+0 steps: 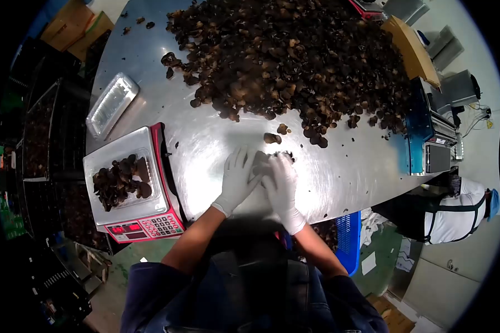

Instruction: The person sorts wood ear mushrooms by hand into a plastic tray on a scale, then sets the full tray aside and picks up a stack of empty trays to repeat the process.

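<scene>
My left hand [239,177], in a white glove, lies on the metal table with its fingers stretched out and apart, holding nothing. Beside it, my right hand [282,186], gloved too, has its fingers bent down over a small dark mushroom piece [291,157] that pokes out at the fingertips; most of it is hidden. The thumbs are close together. Just beyond the fingers lie a few loose brown mushrooms [272,138]. A big heap of dark, ear-like mushrooms [294,61] covers the far part of the table.
On the left, a red-edged scale [136,230] bears a clear tray of mushrooms [122,180]. Behind it is a clear plastic tray [112,105]. A blue crate [347,244] stands by the table's near edge. Another person [455,213] bends at the right, near a teal machine [419,130].
</scene>
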A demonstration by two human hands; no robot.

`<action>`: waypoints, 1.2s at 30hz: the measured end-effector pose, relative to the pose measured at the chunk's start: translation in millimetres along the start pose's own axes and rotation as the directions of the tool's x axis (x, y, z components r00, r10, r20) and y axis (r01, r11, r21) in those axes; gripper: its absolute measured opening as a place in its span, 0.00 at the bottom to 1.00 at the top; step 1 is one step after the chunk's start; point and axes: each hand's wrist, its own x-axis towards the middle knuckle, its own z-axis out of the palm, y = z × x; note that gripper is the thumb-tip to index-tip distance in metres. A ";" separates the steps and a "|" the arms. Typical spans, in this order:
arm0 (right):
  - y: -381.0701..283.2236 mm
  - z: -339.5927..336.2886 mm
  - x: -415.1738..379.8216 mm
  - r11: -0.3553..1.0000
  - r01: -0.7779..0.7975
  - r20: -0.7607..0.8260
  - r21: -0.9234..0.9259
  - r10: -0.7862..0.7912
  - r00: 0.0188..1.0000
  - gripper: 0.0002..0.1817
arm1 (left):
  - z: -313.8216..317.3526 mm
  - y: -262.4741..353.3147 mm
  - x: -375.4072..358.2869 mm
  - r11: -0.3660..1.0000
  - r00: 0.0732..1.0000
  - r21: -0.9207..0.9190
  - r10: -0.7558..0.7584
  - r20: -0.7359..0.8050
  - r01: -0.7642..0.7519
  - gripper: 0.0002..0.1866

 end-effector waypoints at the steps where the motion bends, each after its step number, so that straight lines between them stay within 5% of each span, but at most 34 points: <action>1: 13.4 -6.4 15.5 0.995 -0.066 0.001 -0.070 0.067 0.998 0.28 | -3.0 2.0 -1.5 0.999 1.000 -0.042 -0.001 -0.007 0.000 0.45; 2: 11.5 -27.5 36.2 0.984 -0.151 -0.108 -0.090 0.141 0.984 0.23 | -1.7 1.9 0.2 0.999 1.000 -0.027 -0.020 -0.001 0.020 0.48; 5: 63.8 -42.7 76.9 0.880 -0.390 -0.336 -0.271 0.294 0.895 0.27 | -3.3 3.8 2.5 0.998 0.999 -0.046 -0.041 -0.023 0.040 0.51; 7: 106.8 -34.0 66.2 0.824 -0.425 -0.228 -0.375 0.362 0.904 0.22 | -2.7 2.7 1.3 0.997 0.998 -0.058 -0.053 -0.018 0.052 0.50; 10: 84.0 -46.5 36.9 0.881 -0.304 -0.109 -0.363 0.284 0.953 0.08 | -2.6 1.7 2.5 0.996 0.999 -0.074 -0.046 -0.026 0.044 0.51; 15: 86.2 -35.7 58.3 0.917 -0.277 -0.288 -0.286 0.194 0.938 0.13 | -3.3 4.2 2.8 0.996 0.998 -0.064 -0.059 -0.011 0.058 0.53; 17: 93.4 -29.9 103.2 0.831 -0.478 -0.322 -0.285 0.386 0.864 0.21 | -5.6 5.1 5.7 0.996 0.998 -0.056 -0.064 0.001 0.064 0.51; 19: 106.8 -33.9 129.3 0.730 -0.518 -0.069 -0.447 0.549 0.833 0.21 | -5.7 5.8 4.6 0.997 0.998 -0.051 -0.059 -0.003 0.059 0.49; 20: 114.1 -36.4 125.6 0.730 -0.522 -0.069 -0.440 0.552 0.831 0.21 | -5.5 5.5 4.5 0.997 0.999 -0.055 -0.052 -0.016 0.051 0.47; 23: 126.2 -41.5 110.5 0.833 -0.448 -0.207 -0.323 0.400 0.893 0.14 | -1.9 2.9 2.4 0.995 0.998 -0.094 -0.040 -0.054 0.035 0.46; 27: 98.1 -67.1 64.1 0.872 -0.477 -0.250 -0.112 0.440 0.863 0.10 | -2.4 7.2 13.9 0.994 0.984 -0.092 -0.078 -0.160 0.064 0.40; 30: 81.7 -79.9 22.5 0.854 -0.518 -0.191 0.059 0.519 0.833 0.10 | -9.2 22.0 58.7 0.948 0.992 -0.292 -0.130 0.003 0.125 0.29; 32: 83.5 -87.4 -7.7 0.839 -0.508 -0.114 0.193 0.534 0.838 0.09 | 4.0 29.3 89.0 0.975 0.996 -0.219 -0.057 -0.064 0.041 0.27; 34: 79.4 -115.5 -36.1 0.917 -0.399 -0.011 -0.010 0.399 0.917 0.09 | 8.5 31.3 110.3 0.988 0.993 -0.146 0.024 -0.118 -0.041 0.26; 35: 84.4 -129.2 -59.3 0.891 -0.447 0.128 -0.081 0.454 0.882 0.09 | 5.7 31.4 120.2 0.989 0.988 -0.062 0.129 -0.081 -0.134 0.23; 36: 58.1 -161.6 -47.4 0.914 -0.313 0.344 -0.259 0.390 0.854 0.10 | 4.8 30.8 126.6 0.973 0.973 0.018 0.229 -0.038 -0.229 0.20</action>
